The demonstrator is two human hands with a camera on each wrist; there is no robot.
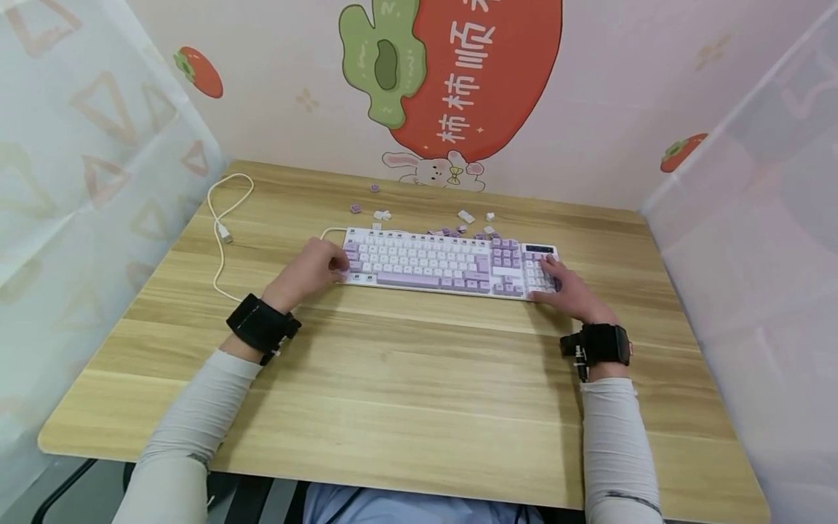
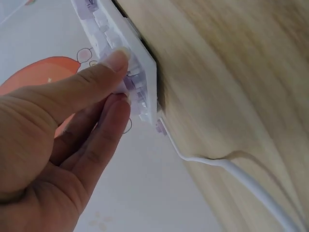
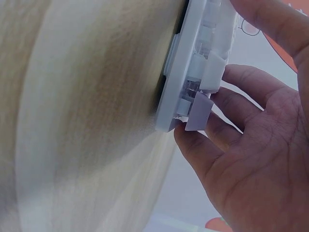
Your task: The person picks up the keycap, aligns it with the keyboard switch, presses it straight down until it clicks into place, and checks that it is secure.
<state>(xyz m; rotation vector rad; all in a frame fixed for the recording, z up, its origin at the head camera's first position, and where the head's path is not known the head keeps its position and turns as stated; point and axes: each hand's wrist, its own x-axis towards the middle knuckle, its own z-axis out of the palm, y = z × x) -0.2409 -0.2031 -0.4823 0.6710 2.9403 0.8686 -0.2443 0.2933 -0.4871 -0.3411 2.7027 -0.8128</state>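
Observation:
A white and lilac keyboard (image 1: 419, 256) lies flat on the wooden table, its top row showing bare switches without keycaps. At its left end is my left hand (image 1: 313, 268). The left wrist view shows thumb and forefinger pinching a lilac keycap (image 2: 121, 89) at the keyboard's edge; whether it sits on its switch is hidden by the fingers. My right hand (image 1: 577, 295) grips the right end, by the number keys (image 1: 533, 274). In the right wrist view its fingertips touch the side next to a lilac key (image 3: 199, 112).
Loose lilac and white keycaps (image 1: 465, 217) lie scattered behind the keyboard. A white cable (image 1: 218, 218) with a USB plug (image 1: 225, 233) loops across the left of the table (image 1: 406, 386). A printed backdrop (image 1: 281, 87) stands behind, with pale sheets at both sides.

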